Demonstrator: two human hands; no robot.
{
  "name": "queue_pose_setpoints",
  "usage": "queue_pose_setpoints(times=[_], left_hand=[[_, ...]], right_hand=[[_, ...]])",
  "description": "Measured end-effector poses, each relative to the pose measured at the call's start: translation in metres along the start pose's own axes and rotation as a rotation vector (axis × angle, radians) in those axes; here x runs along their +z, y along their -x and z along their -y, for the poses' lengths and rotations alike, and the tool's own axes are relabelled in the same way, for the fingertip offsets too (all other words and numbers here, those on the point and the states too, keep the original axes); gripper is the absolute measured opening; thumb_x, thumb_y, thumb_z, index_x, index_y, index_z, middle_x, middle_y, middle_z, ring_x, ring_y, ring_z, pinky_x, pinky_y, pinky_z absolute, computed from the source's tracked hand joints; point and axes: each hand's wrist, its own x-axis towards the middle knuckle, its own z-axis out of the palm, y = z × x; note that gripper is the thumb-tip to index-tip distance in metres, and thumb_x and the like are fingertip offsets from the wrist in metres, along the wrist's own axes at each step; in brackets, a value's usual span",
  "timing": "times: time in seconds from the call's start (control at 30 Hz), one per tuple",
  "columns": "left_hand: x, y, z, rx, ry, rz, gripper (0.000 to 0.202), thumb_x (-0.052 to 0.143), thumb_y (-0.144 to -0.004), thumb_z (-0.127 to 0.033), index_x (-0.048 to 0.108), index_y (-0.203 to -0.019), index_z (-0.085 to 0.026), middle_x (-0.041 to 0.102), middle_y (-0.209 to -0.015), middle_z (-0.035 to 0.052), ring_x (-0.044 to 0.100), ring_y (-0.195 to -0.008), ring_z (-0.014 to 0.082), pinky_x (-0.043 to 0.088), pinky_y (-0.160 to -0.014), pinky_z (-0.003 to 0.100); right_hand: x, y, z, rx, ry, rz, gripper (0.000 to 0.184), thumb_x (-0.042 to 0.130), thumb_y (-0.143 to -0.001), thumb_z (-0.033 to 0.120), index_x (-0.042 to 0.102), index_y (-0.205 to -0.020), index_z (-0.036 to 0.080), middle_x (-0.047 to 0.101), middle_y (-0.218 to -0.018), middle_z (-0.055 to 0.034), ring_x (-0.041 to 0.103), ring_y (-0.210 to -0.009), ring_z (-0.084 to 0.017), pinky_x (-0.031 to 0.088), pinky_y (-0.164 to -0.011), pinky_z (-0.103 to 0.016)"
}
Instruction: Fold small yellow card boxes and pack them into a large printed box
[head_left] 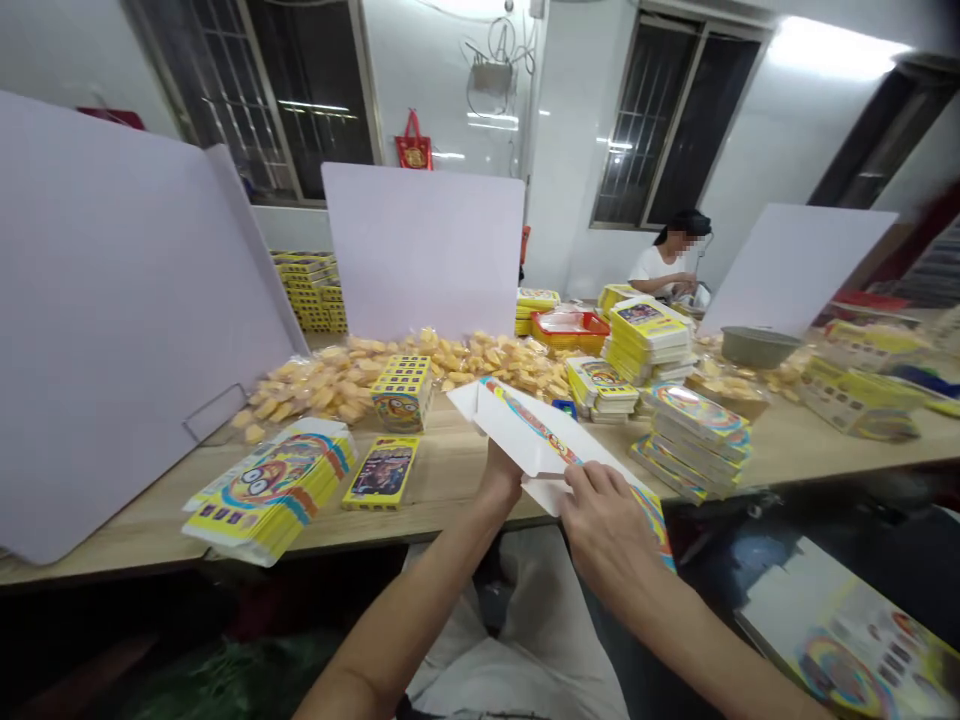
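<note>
Both my hands hold a flat, unfolded cardboard box blank (525, 430), white on the inside with a colourful printed strip, above the front edge of the wooden table (450, 480). My left hand (501, 478) grips it from underneath, fingers hidden behind the card. My right hand (604, 520) is closed over its near flap. A stack of yellow flat box blanks (274, 490) lies to the left. A single folded yellow box (382, 470) lies beside that stack, and one erected box (403, 392) stands behind it.
A heap of small yellow packets (337, 380) covers the table's middle. More stacks of printed boxes (649, 335) sit to the right, with a red tray (570, 328) and a grey bowl (757, 345). White divider boards (424, 245) stand around. Another person (671, 260) works at the far end.
</note>
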Motion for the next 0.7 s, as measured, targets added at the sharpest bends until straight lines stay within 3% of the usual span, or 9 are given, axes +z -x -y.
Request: queue_pose_setpoints(times=[0.13,0.2,0.27,0.33,0.37,0.47,0.53,0.6,0.7], left_hand=[[-0.033,0.022,-0.011,0.034,-0.175,-0.322,0.07,0.076,-0.062,-0.044,0.044,-0.119,-0.019,0.063,-0.102,0.0117,0.066,-0.081,0.0256,0.053,-0.067,0.037],[-0.049,0.035,-0.03,0.223,-0.466,-0.552,0.096,0.081,-0.058,-0.04,0.029,-0.136,-0.019,0.049,-0.128,0.0194,0.056,-0.113,0.0336,0.05,-0.087,0.045],[-0.059,0.047,-0.058,0.475,-0.852,-0.652,0.106,0.082,-0.058,-0.034,0.02,-0.143,-0.017,0.031,-0.145,0.0236,0.03,-0.137,0.04,0.034,-0.106,0.054],[-0.062,0.059,-0.09,0.628,-1.26,-0.477,0.092,0.078,-0.065,-0.027,0.029,-0.142,-0.018,0.028,-0.149,0.022,0.021,-0.141,0.0415,0.022,-0.111,0.057],[-0.061,0.064,-0.105,0.635,-1.44,-0.278,0.077,0.075,-0.069,-0.025,0.039,-0.137,-0.019,0.038,-0.145,0.0202,0.029,-0.138,0.0405,0.024,-0.11,0.056],[-0.057,0.069,-0.137,0.445,-1.724,0.438,0.026,0.065,-0.079,-0.028,0.064,-0.102,-0.018,0.068,-0.1,0.0124,0.062,-0.101,0.0306,0.045,-0.087,0.04],[-0.061,0.061,-0.142,0.326,-1.713,0.722,0.014,0.059,-0.082,-0.029,0.066,-0.08,-0.017,0.068,-0.075,0.0075,0.064,-0.075,0.0235,0.045,-0.068,0.03],[-0.072,0.045,-0.136,0.255,-1.647,0.75,0.02,0.055,-0.084,-0.026,0.066,-0.07,-0.015,0.065,-0.066,0.0052,0.06,-0.063,0.0186,0.039,-0.058,0.026],[-0.098,0.014,-0.12,0.154,-1.518,0.507,0.023,0.053,-0.084,-0.025,0.065,-0.069,-0.012,0.062,-0.063,0.0021,0.054,-0.059,0.0145,0.033,-0.054,0.023]], right_hand=[[0.0,-0.003,-0.013,-0.045,-0.007,-0.004,0.01,0.065,-0.069,0.006,0.066,-0.07,0.016,0.06,-0.086,-0.0101,0.049,-0.084,-0.026,0.039,-0.074,-0.04],[0.0,-0.005,-0.019,-0.117,-0.05,0.007,0.012,0.066,-0.068,0.005,0.065,-0.069,0.017,0.06,-0.084,-0.0085,0.048,-0.082,-0.024,0.038,-0.071,-0.038],[0.0,-0.008,-0.023,-0.208,-0.098,0.026,0.012,0.068,-0.068,0.006,0.065,-0.067,0.017,0.06,-0.083,-0.0073,0.048,-0.08,-0.022,0.037,-0.069,-0.036],[0.002,-0.011,-0.025,-0.297,-0.143,0.043,0.012,0.07,-0.069,0.008,0.063,-0.065,0.017,0.059,-0.08,-0.0064,0.047,-0.078,-0.021,0.037,-0.066,-0.034],[0.003,-0.013,-0.027,-0.342,-0.166,0.054,0.013,0.071,-0.069,0.009,0.063,-0.065,0.017,0.059,-0.08,-0.0061,0.047,-0.078,-0.021,0.037,-0.066,-0.034],[0.004,-0.016,-0.029,-0.449,-0.194,0.057,0.013,0.073,-0.07,0.011,0.062,-0.068,0.018,0.059,-0.083,-0.0053,0.047,-0.08,-0.021,0.039,-0.07,-0.035],[0.002,-0.013,-0.025,-0.49,-0.183,-0.011,0.012,0.069,-0.075,0.011,0.061,-0.07,0.018,0.061,-0.091,-0.0061,0.048,-0.089,-0.023,0.04,-0.081,-0.04],[0.0,-0.002,-0.015,-0.525,-0.201,-0.123,0.011,0.064,-0.081,0.012,0.061,-0.073,0.018,0.061,-0.105,-0.0076,0.047,-0.102,-0.025,0.036,-0.094,-0.044],[-0.002,0.026,0.01,-0.59,-0.292,-0.053,0.003,0.061,-0.085,0.016,0.06,-0.083,0.018,0.061,-0.106,-0.0082,0.049,-0.101,-0.026,0.037,-0.092,-0.043]])
